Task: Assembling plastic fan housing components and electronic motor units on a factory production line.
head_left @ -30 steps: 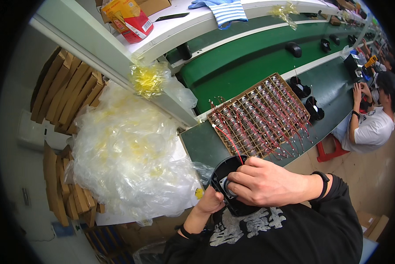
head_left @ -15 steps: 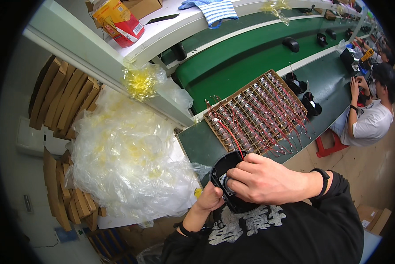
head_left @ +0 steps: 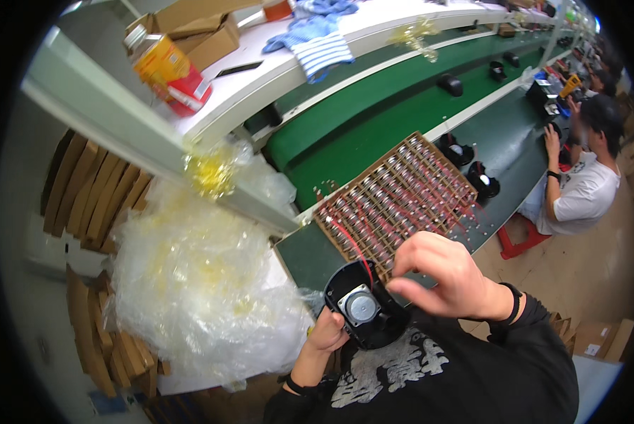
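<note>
The black housing (head_left: pixel 365 311) with a round silver motor in it sits just off the bench's near edge, close to the chest. The left hand (head_left: pixel 329 331) clasps its lower rim; the right hand (head_left: pixel 450 274) hovers at its upper right, fingertips pinched, on what I cannot tell. A red wire (head_left: pixel 351 244) rises to the tray (head_left: pixel 402 201) just behind. Bags (head_left: pixel 197 297) crowd the left; open floor lies right.

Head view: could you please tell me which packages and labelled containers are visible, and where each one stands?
Bottle: lying on the white shelf, upper left; orange body, red label.
Cardboard boxes: behind the bottle; brown, rectangular.
Small carton: floor, lower right; brown, white label.
</note>
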`<move>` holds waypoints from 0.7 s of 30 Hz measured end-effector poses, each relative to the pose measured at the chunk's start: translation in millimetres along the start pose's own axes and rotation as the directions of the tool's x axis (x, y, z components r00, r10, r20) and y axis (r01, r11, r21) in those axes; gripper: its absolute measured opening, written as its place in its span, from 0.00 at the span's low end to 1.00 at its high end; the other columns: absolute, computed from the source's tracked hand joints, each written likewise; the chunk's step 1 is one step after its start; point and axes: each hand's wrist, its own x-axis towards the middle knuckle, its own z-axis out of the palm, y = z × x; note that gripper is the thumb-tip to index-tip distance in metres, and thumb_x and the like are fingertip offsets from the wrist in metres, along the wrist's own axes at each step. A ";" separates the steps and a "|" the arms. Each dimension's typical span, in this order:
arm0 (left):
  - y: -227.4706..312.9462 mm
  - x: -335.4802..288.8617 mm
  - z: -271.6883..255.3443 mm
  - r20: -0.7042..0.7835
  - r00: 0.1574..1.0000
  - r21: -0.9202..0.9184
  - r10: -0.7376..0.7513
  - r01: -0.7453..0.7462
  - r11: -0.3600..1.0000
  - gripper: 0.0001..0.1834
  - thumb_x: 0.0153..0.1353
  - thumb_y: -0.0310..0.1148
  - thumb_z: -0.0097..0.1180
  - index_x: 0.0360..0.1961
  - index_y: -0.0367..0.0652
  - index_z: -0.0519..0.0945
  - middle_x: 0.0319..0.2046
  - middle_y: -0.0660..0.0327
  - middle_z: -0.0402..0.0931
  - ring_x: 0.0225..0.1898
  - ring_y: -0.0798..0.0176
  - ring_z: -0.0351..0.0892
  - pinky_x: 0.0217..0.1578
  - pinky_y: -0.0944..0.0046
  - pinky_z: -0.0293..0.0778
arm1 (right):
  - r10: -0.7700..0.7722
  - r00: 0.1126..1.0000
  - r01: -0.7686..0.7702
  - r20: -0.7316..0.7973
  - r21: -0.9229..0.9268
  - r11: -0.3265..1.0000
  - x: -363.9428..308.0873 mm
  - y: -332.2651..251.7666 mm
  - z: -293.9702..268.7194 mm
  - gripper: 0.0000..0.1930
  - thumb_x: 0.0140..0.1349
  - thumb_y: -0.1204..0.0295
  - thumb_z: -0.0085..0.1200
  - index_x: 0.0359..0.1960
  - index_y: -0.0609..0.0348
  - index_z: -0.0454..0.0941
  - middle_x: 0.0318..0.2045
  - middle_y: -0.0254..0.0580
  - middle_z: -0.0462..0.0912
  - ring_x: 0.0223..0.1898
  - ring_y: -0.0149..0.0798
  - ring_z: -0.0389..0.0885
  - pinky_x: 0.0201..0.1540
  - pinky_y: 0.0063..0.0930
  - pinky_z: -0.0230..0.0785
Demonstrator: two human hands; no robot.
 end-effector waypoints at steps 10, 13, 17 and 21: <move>-33.5 49.2 14.5 0.046 0.997 0.001 -0.063 0.063 0.998 0.49 0.47 0.55 0.65 0.62 0.36 0.59 0.56 0.56 0.68 0.56 0.58 0.70 0.57 0.55 0.67 | 0.538 0.547 -0.822 0.641 0.291 0.490 -102.5 46.2 -11.3 0.36 0.63 0.54 0.51 0.64 0.66 0.53 0.30 0.48 0.83 0.31 0.35 0.83 0.36 0.27 0.75; -46.2 71.4 17.8 0.048 0.992 0.029 -0.113 0.112 0.993 0.49 0.47 0.56 0.64 0.63 0.37 0.58 0.57 0.58 0.67 0.58 0.59 0.68 0.58 0.56 0.65 | 0.601 0.591 -0.792 0.537 0.525 0.310 -140.2 66.3 -0.3 0.33 0.64 0.61 0.53 0.64 0.66 0.54 0.40 0.48 0.82 0.37 0.34 0.82 0.42 0.28 0.74; -73.2 101.3 12.6 0.052 0.987 0.139 -0.153 0.144 0.980 0.48 0.52 0.55 0.61 0.65 0.38 0.54 0.61 0.58 0.61 0.63 0.58 0.60 0.64 0.56 0.54 | 0.693 0.596 -0.708 0.406 0.673 0.214 -172.9 100.5 -6.5 0.29 0.65 0.67 0.52 0.64 0.68 0.57 0.47 0.47 0.78 0.46 0.32 0.77 0.48 0.28 0.71; -77.3 125.7 35.8 0.000 0.999 0.201 -0.043 0.042 0.979 0.43 0.60 0.51 0.54 0.67 0.39 0.51 0.63 0.51 0.57 0.65 0.51 0.56 0.65 0.55 0.50 | 0.778 0.586 -0.674 0.226 0.669 0.313 -195.8 153.8 -54.3 0.25 0.63 0.70 0.54 0.60 0.66 0.64 0.45 0.44 0.79 0.43 0.30 0.77 0.44 0.26 0.72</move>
